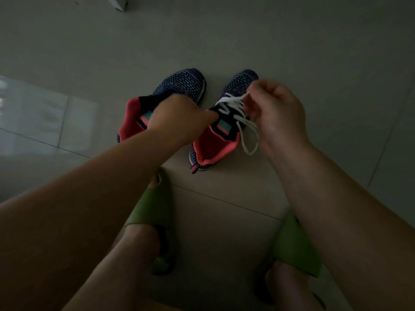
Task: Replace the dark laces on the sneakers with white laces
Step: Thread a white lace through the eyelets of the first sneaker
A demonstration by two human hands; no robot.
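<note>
On the tiled floor ahead of my green slippers stood both sneakers. My right hand was clenched, pinching the white lace threaded through the right sneaker. My left hand gripped that shoe's tongue — fingertips hidden. Tongue labels were too blurred to read. Left sneaker — partly covered by my wrist.

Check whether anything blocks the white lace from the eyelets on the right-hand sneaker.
Nothing visible does. The right hand pinches the white lace directly above the right-hand sneaker; the left hand steadies its tongue.
</note>
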